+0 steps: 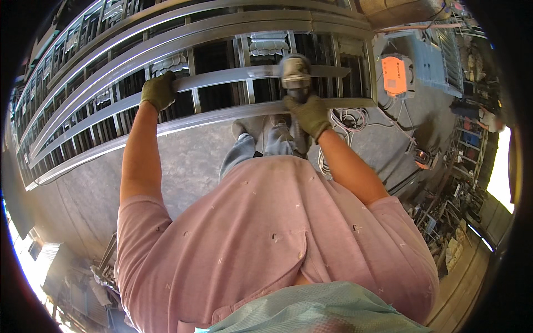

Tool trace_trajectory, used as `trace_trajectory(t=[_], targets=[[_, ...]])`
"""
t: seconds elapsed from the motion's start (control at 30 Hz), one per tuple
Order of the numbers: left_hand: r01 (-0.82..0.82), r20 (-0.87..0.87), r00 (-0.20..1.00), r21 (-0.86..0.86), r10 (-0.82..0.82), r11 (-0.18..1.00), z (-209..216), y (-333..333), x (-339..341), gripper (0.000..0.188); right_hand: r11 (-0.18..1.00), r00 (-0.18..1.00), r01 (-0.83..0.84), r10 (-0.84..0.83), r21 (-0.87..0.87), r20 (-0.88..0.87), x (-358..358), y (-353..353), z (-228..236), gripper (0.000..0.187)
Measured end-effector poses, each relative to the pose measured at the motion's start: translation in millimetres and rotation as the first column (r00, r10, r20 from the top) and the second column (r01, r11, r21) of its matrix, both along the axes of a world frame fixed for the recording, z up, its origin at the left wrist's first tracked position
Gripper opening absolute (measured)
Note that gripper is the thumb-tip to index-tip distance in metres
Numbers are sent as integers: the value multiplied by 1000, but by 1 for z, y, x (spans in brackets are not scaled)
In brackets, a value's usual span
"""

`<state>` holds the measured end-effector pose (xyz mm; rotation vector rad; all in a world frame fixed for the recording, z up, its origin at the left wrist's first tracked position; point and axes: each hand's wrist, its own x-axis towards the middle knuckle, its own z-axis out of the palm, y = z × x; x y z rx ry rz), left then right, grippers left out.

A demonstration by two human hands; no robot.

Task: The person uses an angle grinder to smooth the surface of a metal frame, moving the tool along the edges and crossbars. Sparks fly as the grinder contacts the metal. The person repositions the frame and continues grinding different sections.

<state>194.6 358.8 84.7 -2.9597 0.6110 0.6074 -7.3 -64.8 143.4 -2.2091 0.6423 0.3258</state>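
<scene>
My left hand [159, 92], in a dark olive work glove, is closed around a flat metal bar [222, 76] of a long welded steel frame. My right hand [308, 115], gloved alike, grips an angle grinder [296, 75] by its dark body. The grinder's grey, rounded head lies over the same bar, right of my left hand. Motion blurs the head a little, and its disc cannot be made out. Short crosspieces join the bar to a wider front rail [205, 117] nearer my body.
More long steel rails and uprights [133, 47] fill the far left. On the floor at right stand an orange machine [395, 75], coiled cables [350, 119] and a blue metal panel [433, 61]. Shelves of clutter [469, 139] line the right side. My shoes [239, 129] are beside the front rail.
</scene>
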Motion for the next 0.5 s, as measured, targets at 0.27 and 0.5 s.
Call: trace_trajectory(t=[0.27, 0.5], targets=[[24, 17, 1000, -70, -23, 997, -4, 4, 0, 27, 999, 999, -10, 8, -34, -53, -10, -6, -1, 68], [39, 12, 999, -26, -39, 999, -12, 8, 3, 25, 985, 987, -153, 148, -74, -69, 8, 15, -10, 73]])
